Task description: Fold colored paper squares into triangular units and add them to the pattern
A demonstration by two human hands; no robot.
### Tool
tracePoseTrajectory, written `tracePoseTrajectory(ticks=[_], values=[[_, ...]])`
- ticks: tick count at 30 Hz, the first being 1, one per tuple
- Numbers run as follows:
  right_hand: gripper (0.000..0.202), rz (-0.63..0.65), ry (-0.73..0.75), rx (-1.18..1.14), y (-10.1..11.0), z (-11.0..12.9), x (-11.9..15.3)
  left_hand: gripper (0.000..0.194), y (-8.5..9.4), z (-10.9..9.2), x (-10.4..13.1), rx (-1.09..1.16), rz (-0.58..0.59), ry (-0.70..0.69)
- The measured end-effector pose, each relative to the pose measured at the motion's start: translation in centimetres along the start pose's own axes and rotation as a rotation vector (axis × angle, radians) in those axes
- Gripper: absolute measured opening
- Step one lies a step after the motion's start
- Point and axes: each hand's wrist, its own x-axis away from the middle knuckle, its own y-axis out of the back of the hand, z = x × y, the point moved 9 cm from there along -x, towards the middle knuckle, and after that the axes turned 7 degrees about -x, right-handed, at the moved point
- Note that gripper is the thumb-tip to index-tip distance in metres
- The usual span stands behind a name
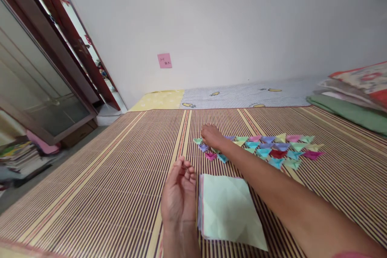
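Several small folded paper boats in many colours stand in rows on the striped mat [121, 177]. My right hand [212, 136] reaches over the left end of the back row, fingers bent downward beside a light green boat [198, 141]; whether it pinches anything is hidden. Near it are a purple boat [203, 148] and a magenta boat [211, 156]. My left hand [180, 193] rests palm up with loosely curled fingers and holds nothing. Just right of it lies a stack of square paper [231, 209], pale green on top.
Folded cloths [353, 111] lie at the far right. A patterned sheet [232, 96] shows between the mat and the white wall, where a pink note [164, 61] is stuck. Left of the mat are a glass-fronted cabinet [45, 76] and piled books [18, 155].
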Motion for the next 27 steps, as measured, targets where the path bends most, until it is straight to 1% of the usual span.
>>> tracePoseTrajectory(ticks=[11,19,27], values=[[0.033,0.008,-0.001,-0.014,-0.19,0.33,0.19,0.025,0.14,0.15,0.02,0.013,-0.002,0.010],[0.033,-0.001,-0.001,-0.011,-0.49,0.10,0.52,0.026,-0.09,0.26,-0.05,0.003,0.004,0.014],[0.033,-0.010,0.013,-0.027,-0.60,0.07,0.71,0.028,0.03,0.33,-0.18,0.017,0.004,0.016]])
